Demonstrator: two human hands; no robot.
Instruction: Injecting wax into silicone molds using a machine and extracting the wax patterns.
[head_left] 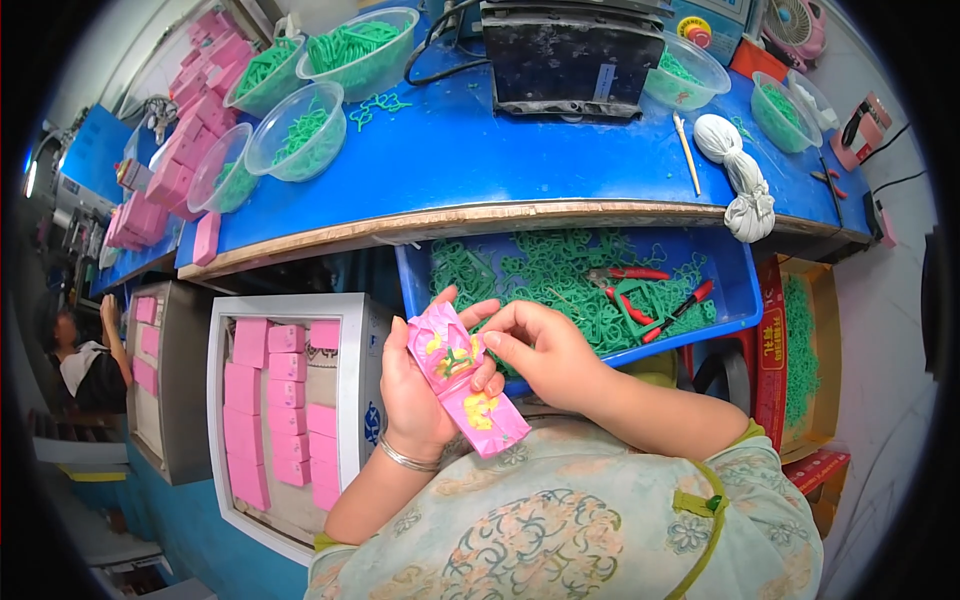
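My left hand (412,402) is wrapped round a pink hinged block mould (500,438), spread into two halves. Yellow shapes sit in both halves, and a small green piece (455,362) lies in the upper one. The thumb and fingers of my right hand (548,350) are pinched together at that half's right edge. Whatever is between those fingertips, if anything, is too small to make out. Beyond my hands, a blue tray (748,285) holds a heap of green pieces (540,262), with red-handled pliers (630,272) on top.
Pink blocks (243,425) fill a white-framed tray (222,390) at left, with more stacked far left. Clear bowls (340,135) of green pieces stand on the blue bench (440,170). There too are a dark machine (570,65), a stick (687,155) and a knotted white cloth (735,165). Someone sits far left.
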